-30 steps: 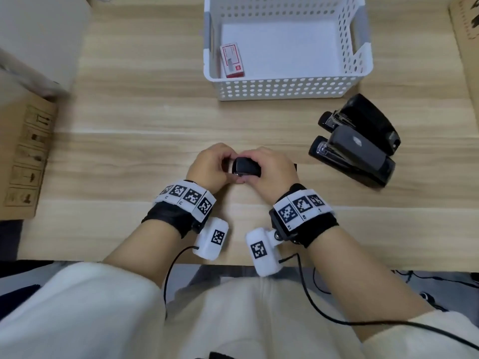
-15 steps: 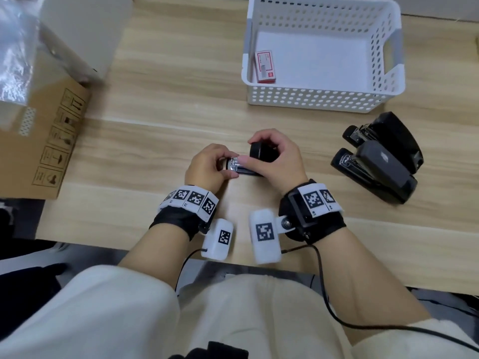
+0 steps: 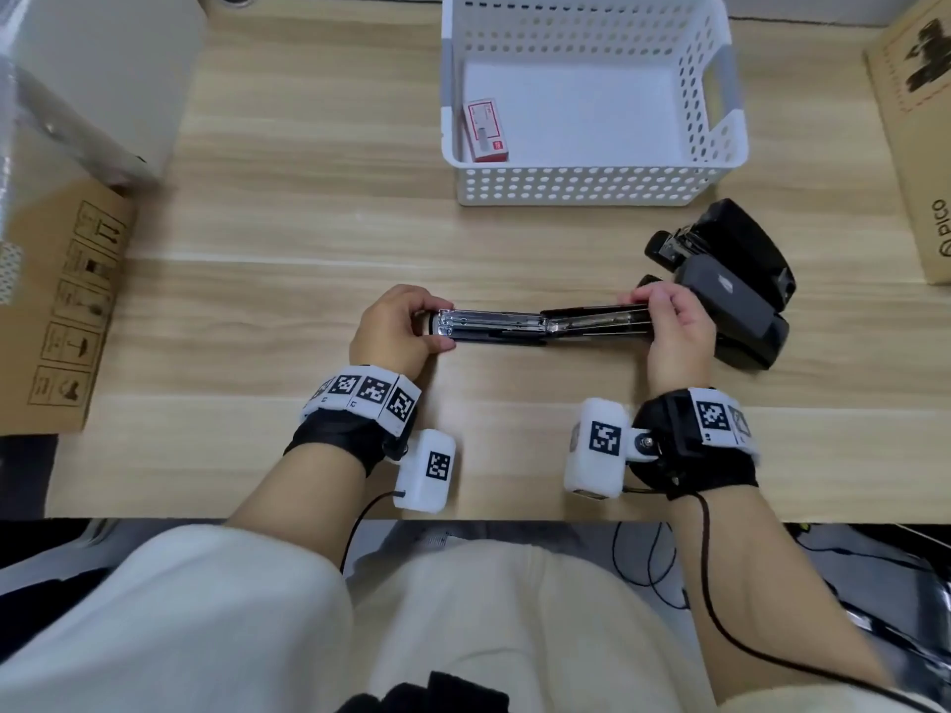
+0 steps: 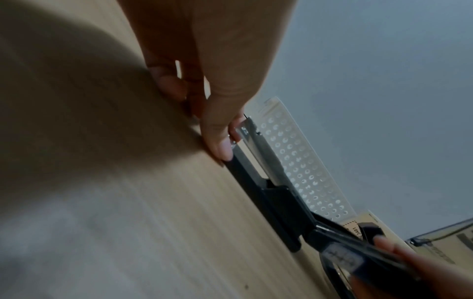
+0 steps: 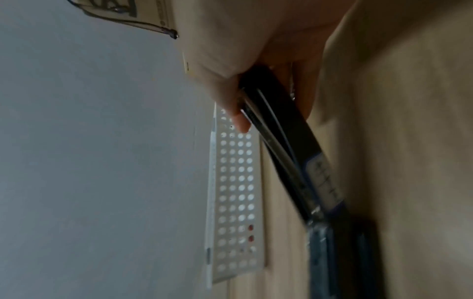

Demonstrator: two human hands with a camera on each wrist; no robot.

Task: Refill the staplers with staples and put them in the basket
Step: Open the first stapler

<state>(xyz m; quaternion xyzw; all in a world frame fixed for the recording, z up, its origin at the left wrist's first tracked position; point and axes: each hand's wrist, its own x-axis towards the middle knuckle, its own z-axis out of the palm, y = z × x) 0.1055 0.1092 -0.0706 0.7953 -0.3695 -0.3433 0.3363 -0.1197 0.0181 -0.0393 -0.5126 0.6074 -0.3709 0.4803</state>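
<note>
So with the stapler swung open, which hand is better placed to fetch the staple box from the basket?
Probably the left hand: the staple box lies in the basket's left end, up from that hand. The right hand holds the stapler's far end, further away.

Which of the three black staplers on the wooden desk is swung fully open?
The black stapler held between the left hand and right hand; its metal magazine lies exposed. The two stacked black staplers remain closed.

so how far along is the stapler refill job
Early. Nothing finished: the basket holds only a staple box, no staplers. In hand: the left hand and right hand hold one stapler swung open flat, tray exposed. Left: load it, then the two closed staplers on the table.
</note>
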